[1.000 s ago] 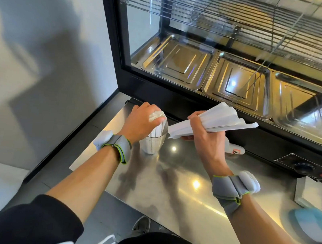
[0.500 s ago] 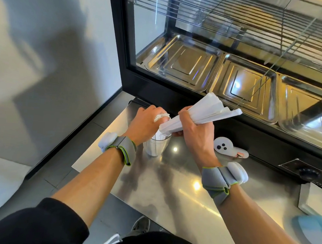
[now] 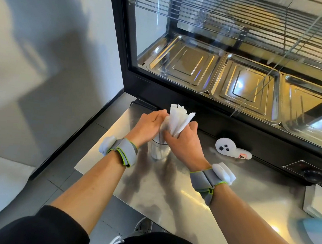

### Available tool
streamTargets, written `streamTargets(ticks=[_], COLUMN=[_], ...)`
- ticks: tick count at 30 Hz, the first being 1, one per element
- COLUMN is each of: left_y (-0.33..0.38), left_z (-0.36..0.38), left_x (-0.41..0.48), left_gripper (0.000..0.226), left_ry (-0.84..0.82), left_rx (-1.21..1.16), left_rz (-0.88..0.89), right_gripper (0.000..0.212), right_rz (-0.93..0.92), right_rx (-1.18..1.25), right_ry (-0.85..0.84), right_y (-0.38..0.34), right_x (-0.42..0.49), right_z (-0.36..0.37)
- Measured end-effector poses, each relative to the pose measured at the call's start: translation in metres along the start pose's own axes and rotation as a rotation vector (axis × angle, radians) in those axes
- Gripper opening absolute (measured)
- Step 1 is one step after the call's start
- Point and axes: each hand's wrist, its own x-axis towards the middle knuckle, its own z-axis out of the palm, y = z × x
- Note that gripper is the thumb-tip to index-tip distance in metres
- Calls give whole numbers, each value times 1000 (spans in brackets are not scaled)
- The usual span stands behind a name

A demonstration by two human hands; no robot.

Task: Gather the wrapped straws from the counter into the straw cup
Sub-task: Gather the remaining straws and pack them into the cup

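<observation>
- The task looks close to done: the bundle of wrapped straws [image 3: 177,121] stands upright in the straw cup [image 3: 158,152], lower ends inside and paper tops fanning out above both hands.
- The right hand [image 3: 183,142] has its grip clamped around the bundle just above the cup's rim, fingers wrapped over the wrappers.
- The left hand [image 3: 149,126] presses against the bundle's left side, fingers curled around it; its grip reads as closed on the straws too, steadying them over the cup.
- What seems left is to let the bundle drop fully in, release, and check for strays.
- No loose straws show on the bare part of the counter [image 3: 171,188]; anything hidden behind the hands cannot be ruled out.
- The cup sits toward the far left of the counter, just in front of the glass display case [image 3: 180,38].
- Counts: one cup, one bundle whose straws are too tightly packed to count, two hands, each with one wrist strap.
- Three metal trays [image 3: 184,64] lie inside the case.
- One small white gadget [image 3: 230,149] lies on the counter to the right of the cup, well apart from it.
</observation>
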Motion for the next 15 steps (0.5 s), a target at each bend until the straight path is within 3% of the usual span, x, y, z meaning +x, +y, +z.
streamTargets(ticks=[3, 7, 11, 15], left_y=[6, 25, 46, 51], left_z=[-5, -8, -5, 8], left_x=[-5, -8, -9, -9], left_gripper=[48, 47, 34, 26], left_ry=[49, 89, 13, 34], left_rx=[-237, -356, -221, 40], left_rz=[-68, 39, 195, 335], right_gripper=[69, 88, 88, 74], right_rz=[15, 30, 81, 96], right_rx=[58, 105, 110, 65], right_ry=[-80, -216, -274, -283], right_y=[9, 21, 37, 53], right_x=[-4, -9, -17, -23], right_z=[-4, -8, -12, -21])
